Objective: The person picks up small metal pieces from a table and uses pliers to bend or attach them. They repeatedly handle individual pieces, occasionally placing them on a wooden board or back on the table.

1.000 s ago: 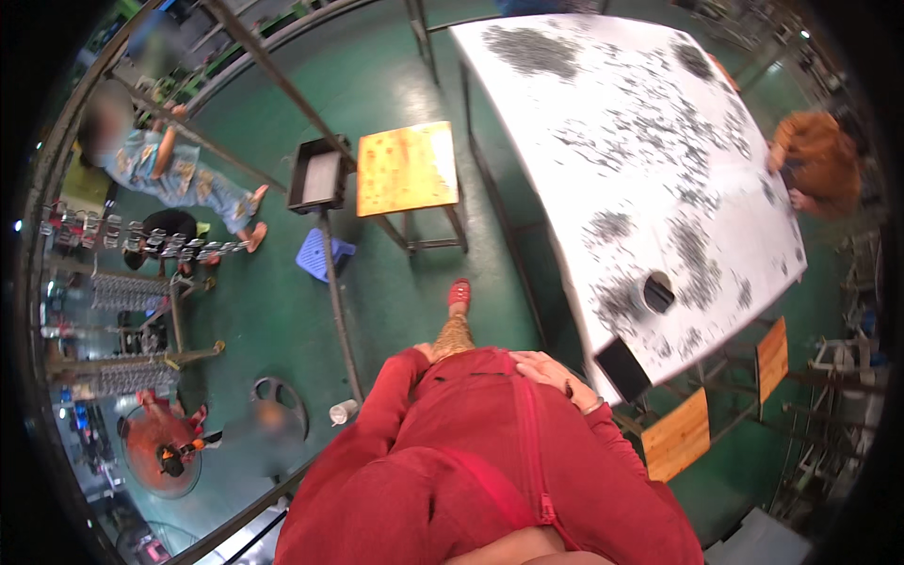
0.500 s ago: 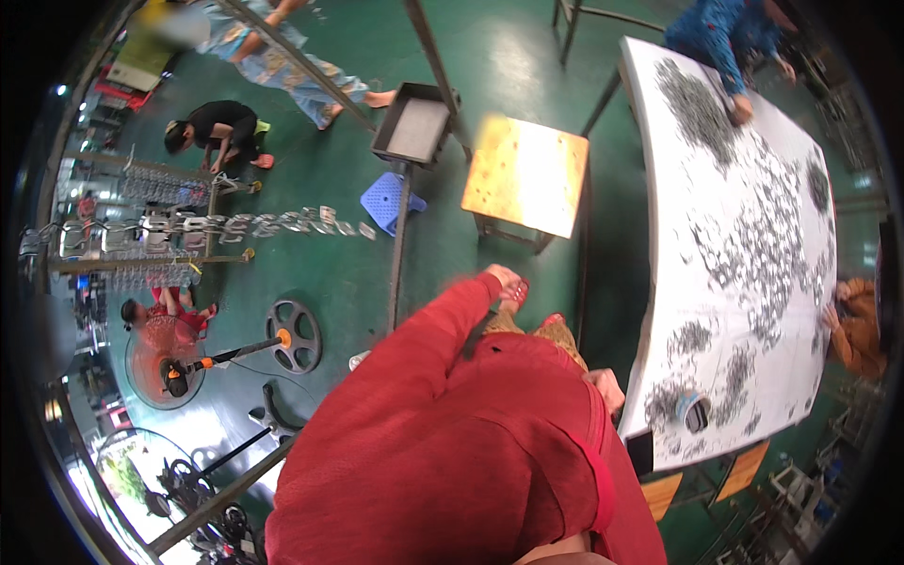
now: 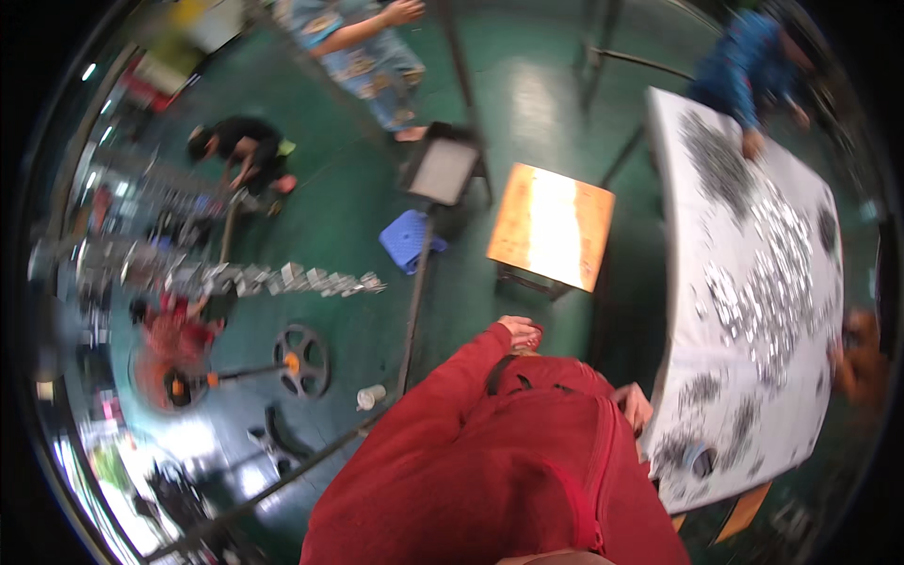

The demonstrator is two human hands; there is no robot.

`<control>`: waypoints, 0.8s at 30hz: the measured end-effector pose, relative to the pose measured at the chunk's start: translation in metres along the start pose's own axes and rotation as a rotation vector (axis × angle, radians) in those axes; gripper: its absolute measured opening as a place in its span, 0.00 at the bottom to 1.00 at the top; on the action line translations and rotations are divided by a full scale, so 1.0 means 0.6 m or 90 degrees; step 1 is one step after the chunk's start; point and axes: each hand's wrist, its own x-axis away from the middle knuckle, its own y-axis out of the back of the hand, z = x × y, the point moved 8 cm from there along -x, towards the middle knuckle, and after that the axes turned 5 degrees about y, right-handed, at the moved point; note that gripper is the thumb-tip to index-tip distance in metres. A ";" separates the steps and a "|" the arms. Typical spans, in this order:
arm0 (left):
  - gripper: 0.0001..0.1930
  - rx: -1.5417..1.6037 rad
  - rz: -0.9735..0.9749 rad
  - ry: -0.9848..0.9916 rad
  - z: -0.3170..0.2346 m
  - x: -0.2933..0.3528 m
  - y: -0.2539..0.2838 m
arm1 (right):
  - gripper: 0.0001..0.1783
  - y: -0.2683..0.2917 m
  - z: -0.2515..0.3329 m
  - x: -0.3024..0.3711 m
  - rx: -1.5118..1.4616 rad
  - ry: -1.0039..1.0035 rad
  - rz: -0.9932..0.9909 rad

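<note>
My left hand [image 3: 521,331] hangs in front of my body at the end of a red sleeve. Its fingers look loosely bent and apart, with nothing seen in them. Close to the near left edge of a white-topped table [image 3: 692,377] is my right hand [image 3: 634,405], fingers relaxed and partly blurred, holding nothing I can see. Whether it touches the table edge I cannot tell. Many small shiny metal pieces [image 3: 777,273] lie spread over the table. Darker small pieces [image 3: 714,165] form a heap at its far end, and a small round container [image 3: 698,460] stands at the near end.
A wooden-topped stool [image 3: 516,226] stands ahead, beside a dark tray on a stand [image 3: 443,169] and a blue plastic stool [image 3: 403,239]. Metal parts [image 3: 282,280] hang in a row at left, near a fan [image 3: 169,381]. Co-workers are at the table and around the floor.
My view has shifted, so the table, stools and hanging parts sit lower and mostly farther right. A white cup-like thing on the floor shows more fully. My hands stay empty-looking.
</note>
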 end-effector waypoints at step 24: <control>0.18 -0.360 0.072 0.253 -0.007 -0.126 -0.118 | 0.19 0.076 -0.001 0.097 -0.203 -0.180 -0.028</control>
